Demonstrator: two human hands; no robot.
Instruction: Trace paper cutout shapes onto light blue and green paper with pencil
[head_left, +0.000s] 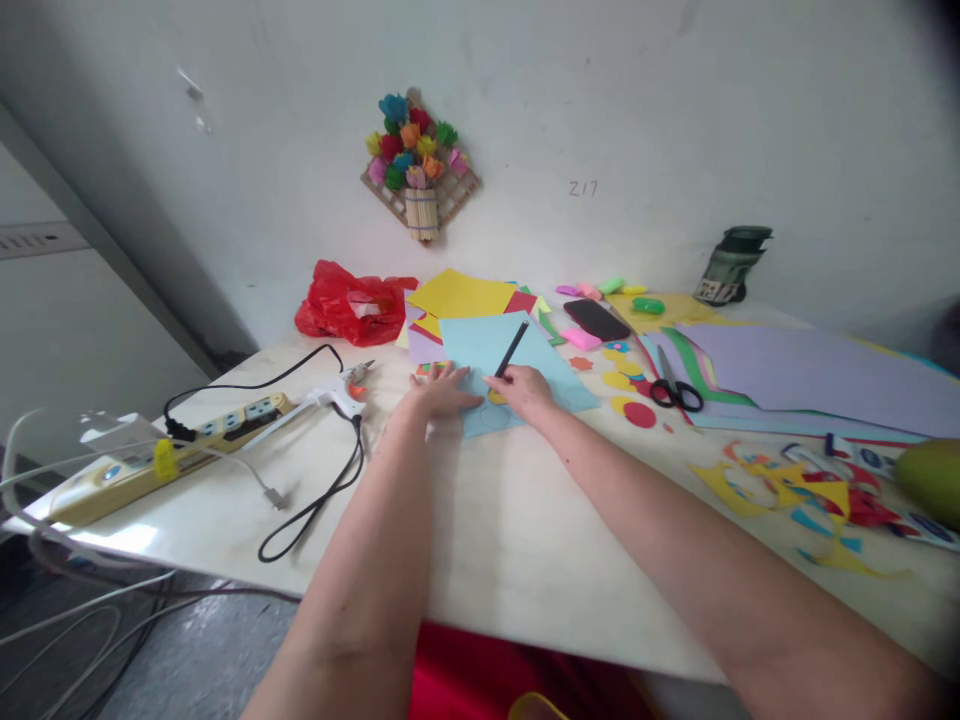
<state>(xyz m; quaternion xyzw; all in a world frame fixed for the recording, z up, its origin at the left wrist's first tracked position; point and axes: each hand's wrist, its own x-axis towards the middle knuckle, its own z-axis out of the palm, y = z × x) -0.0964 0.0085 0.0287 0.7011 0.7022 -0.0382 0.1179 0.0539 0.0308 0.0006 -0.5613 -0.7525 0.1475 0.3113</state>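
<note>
A light blue sheet of paper (480,345) lies in front of me, with round outlines drawn near its lower edge. My right hand (523,392) grips a black pencil or pen (512,348), its tip hidden near the sheet. Beside it, my left hand (444,390) lies with fingers spread on the sheet's left part. A small yellow piece (496,397) shows between the two hands on the blue paper; its full shape is partly covered.
Left are a glue gun (354,388), its cord and a power strip (217,430). Scissors (675,392) rest by purple sheets (795,370) at right, near cut circles (639,414) and paper scraps (795,485). A phone (596,320) and red bag (352,305) lie behind.
</note>
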